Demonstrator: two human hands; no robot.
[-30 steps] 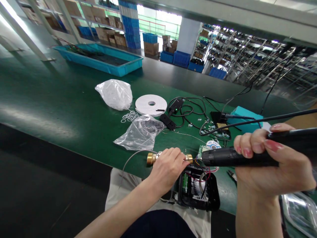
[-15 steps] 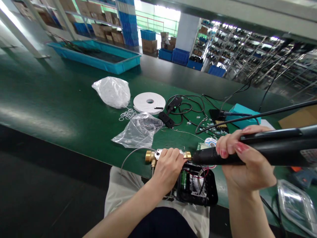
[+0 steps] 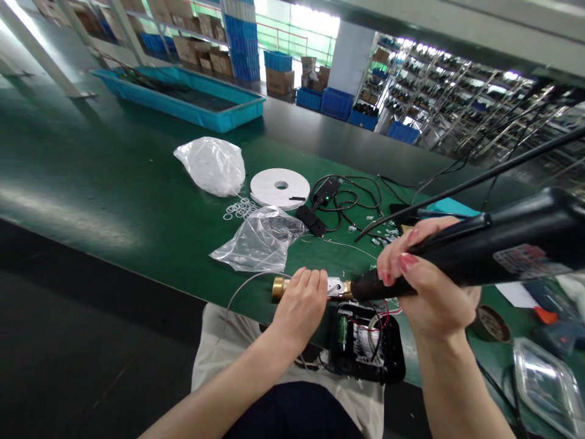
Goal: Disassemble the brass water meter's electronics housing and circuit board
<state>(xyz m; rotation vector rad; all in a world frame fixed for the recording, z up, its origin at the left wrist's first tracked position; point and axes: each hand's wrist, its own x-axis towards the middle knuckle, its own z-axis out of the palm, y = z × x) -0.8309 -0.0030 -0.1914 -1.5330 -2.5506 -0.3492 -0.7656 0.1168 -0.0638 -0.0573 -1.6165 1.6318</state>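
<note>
My left hand (image 3: 301, 305) is closed over a brass pipe fitting (image 3: 278, 288) at the bench's front edge; a silver-white piece (image 3: 336, 286) on its body shows beside my fingers. In my right hand (image 3: 425, 286) is a black electric screwdriver (image 3: 493, 250), slanting down to the left. Its nose meets the fitting's right part; the bit's tip cannot be made out. Just below lies an open black housing (image 3: 397, 353) with a green cylinder (image 3: 342, 329), white strips and red and black wires inside. A thin grey cable (image 3: 237, 292) curves away from the fitting.
Behind my hands lie a clear plastic bag (image 3: 260, 244), white rings (image 3: 240, 209), a white tape roll (image 3: 278, 186), a black adapter with cable (image 3: 326, 190) and small metal parts. A full bag (image 3: 212, 166) and blue tray (image 3: 223, 119) stand farther back. A clear container (image 3: 546, 384) sits right.
My right hand and the screwdriver have moved left, with the tool's rear end tilted higher. My left hand has shifted slightly left on the fitting, uncovering more of the silver-white piece.
</note>
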